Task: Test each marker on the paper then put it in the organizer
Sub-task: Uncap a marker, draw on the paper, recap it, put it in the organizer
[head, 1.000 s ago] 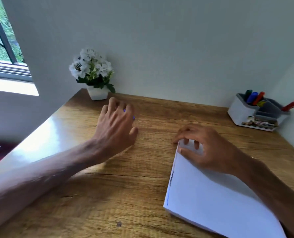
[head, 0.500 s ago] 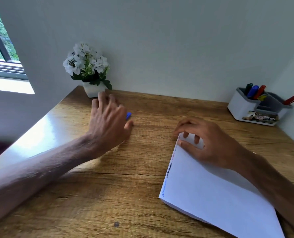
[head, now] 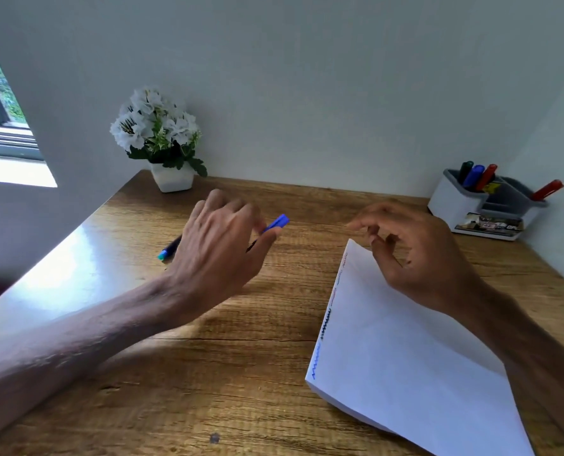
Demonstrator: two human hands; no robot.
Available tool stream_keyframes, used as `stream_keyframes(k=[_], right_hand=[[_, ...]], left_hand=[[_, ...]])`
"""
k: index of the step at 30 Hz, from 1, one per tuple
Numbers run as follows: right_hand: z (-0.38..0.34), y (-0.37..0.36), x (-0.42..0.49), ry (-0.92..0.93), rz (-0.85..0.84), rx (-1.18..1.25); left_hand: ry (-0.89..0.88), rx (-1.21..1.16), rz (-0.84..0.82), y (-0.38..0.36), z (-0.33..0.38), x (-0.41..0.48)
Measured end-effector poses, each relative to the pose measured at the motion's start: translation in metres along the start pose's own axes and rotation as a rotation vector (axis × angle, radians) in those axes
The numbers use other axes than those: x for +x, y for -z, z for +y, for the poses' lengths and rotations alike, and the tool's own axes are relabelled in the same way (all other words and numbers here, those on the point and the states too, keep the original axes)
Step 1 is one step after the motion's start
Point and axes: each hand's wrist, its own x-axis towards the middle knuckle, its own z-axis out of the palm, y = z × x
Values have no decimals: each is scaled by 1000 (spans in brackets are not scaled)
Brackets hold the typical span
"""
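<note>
We pinch a blue marker [head: 277,222] in our left hand [head: 215,255]; our right hand [head: 419,255] hovers over the paper's [head: 405,373] far corner, fingers loosely curled, holding nothing.

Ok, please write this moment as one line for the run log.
left hand: grips blue marker | right hand: holds nothing, over paper corner | organizer: markers inside, far right

The left hand [head: 218,255] holds a blue marker [head: 277,222]; the right hand [head: 428,258] hovers over paper [head: 405,357].

Wooden table [head: 241,373] with paper [head: 405,357], organizer [head: 452,202], flowerpot [head: 172,181]
</note>
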Motion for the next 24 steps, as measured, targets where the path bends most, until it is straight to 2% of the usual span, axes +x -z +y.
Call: stream_keyframes(k=[2, 6, 10, 12, 19, 22, 24], right_hand=[[-2, 1, 0, 9, 27, 2], [-5, -1, 0, 19, 36, 16], [-14, -3, 0, 15, 57, 102], [-21, -3, 0, -15, 51, 162], [-37, -4, -2, -124, -173, 496], [-37, -5, 0, -118, -201, 469], [-34, -3, 1, -102, -167, 398]], left_hand=[[40, -182, -18, 6, 8, -2], [212, -555, -167, 14, 25, -3], [398, -1042, -285, 20, 28, 1], [453, -1199, -314, 23, 27, 1], [502, -1529, -399, 27, 32, -1], [478, -1545, -384, 25, 35, -3], [433, -1461, -341, 23, 33, -3]])
